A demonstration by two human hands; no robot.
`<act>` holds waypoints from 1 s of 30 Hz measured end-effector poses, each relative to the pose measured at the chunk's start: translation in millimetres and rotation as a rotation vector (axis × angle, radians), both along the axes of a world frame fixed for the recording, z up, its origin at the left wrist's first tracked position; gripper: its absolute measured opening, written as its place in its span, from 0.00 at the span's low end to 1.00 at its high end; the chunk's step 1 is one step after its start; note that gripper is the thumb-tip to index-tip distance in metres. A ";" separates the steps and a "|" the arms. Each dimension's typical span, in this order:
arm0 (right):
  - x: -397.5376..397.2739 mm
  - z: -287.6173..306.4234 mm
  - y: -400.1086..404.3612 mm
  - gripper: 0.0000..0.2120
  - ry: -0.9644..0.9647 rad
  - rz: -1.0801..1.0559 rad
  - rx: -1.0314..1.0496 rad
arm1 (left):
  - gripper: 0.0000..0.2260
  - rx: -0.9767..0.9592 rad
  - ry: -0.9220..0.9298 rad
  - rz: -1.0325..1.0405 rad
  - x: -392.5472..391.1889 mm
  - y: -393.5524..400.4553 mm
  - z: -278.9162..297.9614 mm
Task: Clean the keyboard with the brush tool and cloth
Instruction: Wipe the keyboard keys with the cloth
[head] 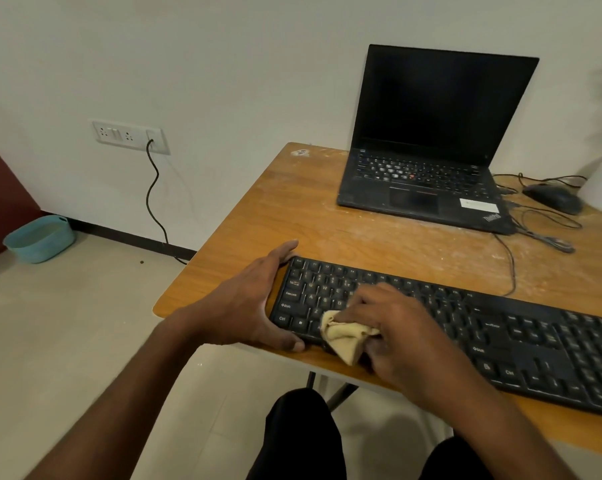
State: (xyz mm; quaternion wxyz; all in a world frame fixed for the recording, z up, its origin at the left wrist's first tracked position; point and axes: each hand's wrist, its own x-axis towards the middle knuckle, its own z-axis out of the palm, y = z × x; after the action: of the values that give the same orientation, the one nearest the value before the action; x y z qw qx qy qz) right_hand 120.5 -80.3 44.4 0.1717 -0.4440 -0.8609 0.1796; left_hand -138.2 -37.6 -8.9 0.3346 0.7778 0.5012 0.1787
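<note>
Lower centre: left hand point(254, 303) grips the black plastic keyboard's point(521, 344) end; right hand point(393, 330) clutches a crumpled yellow cloth point(344, 336) against its keys.

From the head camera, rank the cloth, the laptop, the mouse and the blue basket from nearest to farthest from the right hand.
1. Cloth: gripped in the right hand, on the keyboard.
2. Laptop: behind the keyboard, farther back on the table.
3. Mouse: right of the laptop, a little farther out.
4. Blue basket: on the floor, far left.
</note>
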 end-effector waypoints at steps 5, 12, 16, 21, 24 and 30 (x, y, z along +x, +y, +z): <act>-35.6 -4.3 2.9 0.16 0.007 0.126 0.098 | 0.64 0.023 0.012 0.000 0.5 -0.8 0.5; 24.8 -15.1 -9.6 0.26 0.021 0.001 0.077 | 0.64 -0.020 -0.010 0.006 -3.3 1.6 -0.6; 40.7 -18.5 -13.4 0.28 0.061 -0.073 0.129 | 0.64 -0.015 0.002 0.011 -1.9 1.8 -1.1; -4.3 -19.0 -13.0 0.21 0.106 0.032 0.149 | 0.65 -0.003 0.028 0.028 1.6 -0.5 2.6; -3.1 -20.2 -10.6 0.21 0.097 0.066 0.132 | 0.64 -0.020 0.008 0.028 0.4 -0.8 2.6; 52.7 -25.2 -15.4 0.30 0.060 -0.094 0.172 | 0.64 -0.042 -0.006 0.016 -1.6 0.4 2.1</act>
State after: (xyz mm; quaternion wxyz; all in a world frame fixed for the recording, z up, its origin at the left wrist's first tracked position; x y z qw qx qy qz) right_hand 173.2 -95.6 19.2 0.2432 -0.4621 -0.8457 0.1102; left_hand -139.8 -37.2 -6.8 0.3509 0.7661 0.5098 0.1734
